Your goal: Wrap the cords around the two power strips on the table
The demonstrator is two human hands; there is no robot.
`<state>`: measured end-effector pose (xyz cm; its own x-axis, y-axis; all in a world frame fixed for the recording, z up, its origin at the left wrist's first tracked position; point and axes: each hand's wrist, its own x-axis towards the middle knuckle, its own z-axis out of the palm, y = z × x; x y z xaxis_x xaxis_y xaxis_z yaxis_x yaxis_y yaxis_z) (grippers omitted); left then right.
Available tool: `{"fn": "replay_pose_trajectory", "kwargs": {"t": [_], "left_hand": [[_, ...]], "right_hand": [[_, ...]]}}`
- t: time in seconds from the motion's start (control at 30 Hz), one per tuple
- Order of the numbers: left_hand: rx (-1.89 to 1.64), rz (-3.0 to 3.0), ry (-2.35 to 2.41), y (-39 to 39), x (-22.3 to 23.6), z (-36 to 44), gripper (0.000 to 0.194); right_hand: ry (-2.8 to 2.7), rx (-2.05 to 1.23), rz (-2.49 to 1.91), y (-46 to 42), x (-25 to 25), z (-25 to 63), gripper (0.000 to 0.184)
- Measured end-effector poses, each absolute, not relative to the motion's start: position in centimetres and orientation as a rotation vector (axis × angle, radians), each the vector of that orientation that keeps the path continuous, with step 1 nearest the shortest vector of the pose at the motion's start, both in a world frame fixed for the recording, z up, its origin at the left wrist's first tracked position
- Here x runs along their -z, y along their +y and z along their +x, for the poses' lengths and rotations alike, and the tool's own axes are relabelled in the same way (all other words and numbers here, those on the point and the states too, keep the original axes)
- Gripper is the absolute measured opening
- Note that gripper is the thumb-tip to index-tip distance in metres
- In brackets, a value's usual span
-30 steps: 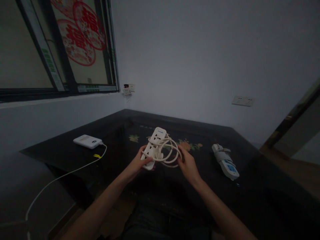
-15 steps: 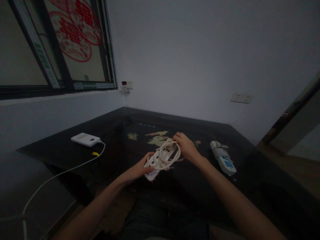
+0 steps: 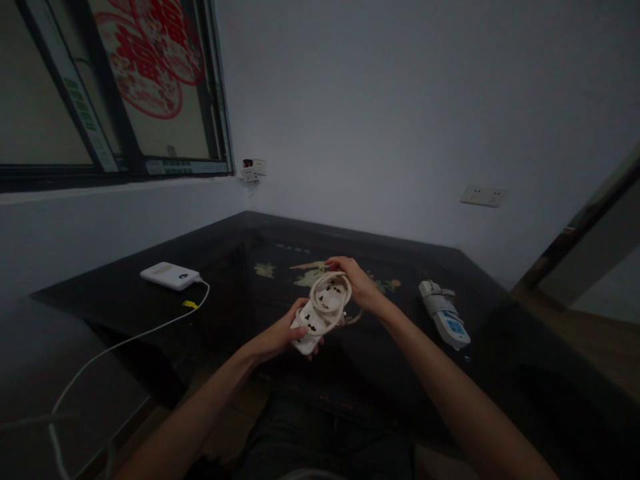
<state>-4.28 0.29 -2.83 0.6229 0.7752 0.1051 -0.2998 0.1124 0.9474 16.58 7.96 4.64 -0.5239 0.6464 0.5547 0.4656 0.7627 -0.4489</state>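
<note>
Held above the dark table is a white power strip (image 3: 306,341), tilted so its sockets face me. My left hand (image 3: 285,330) grips its near end, with the thumb on top and fingers beneath. A pale power cord (image 3: 345,293) lies in loops over the strip's face. At the far end, my right hand (image 3: 357,280) is closed around the looped cord, its fingers curled over the top edge. Part of the cord hangs below my right hand, where the plug end is hard to make out.
To the right on the table (image 3: 240,240) lies a second power strip (image 3: 445,317), blue and white, wrapped in its cord. On the left sits a white device (image 3: 170,275) with a cable (image 3: 125,342) trailing off the edge. Wall sockets (image 3: 483,196) are behind.
My right hand has moved left and slightly up, carrying the cord loop across the strip's far end. The strip has turned a little, showing more of its sockets.
</note>
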Motion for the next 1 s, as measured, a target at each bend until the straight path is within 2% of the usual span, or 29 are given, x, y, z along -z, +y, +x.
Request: {"fn": "replay_pose_trajectory", "kwargs": {"t": [0.2,0.4,0.6,0.8,1.0], "left_hand": [[-0.848,1.182,0.443,0.7,3.7,-4.9,0.087],[-0.873,1.172,0.404,1.2,4.1,-4.8,0.074],[-0.849,1.192,0.467,0.7,3.4,-4.3,0.069],[-0.904,1.149,0.634,1.1,3.7,-4.4,0.082],[-0.999,1.018,0.768,2.8,3.8,-7.0,0.067]], "right_hand": [[-2.298,-0.271,-0.893,7.7,-3.4,14.3,0.023],[-2.456,-0.026,-0.9,7.6,-3.5,12.5,0.022],[-2.493,-0.035,-0.901,7.2,-2.6,12.7,0.023],[-2.365,-0.17,-0.979,8.0,-1.9,14.0,0.045],[-2.356,-0.514,-0.82,10.5,-1.1,13.9,0.063]]}}
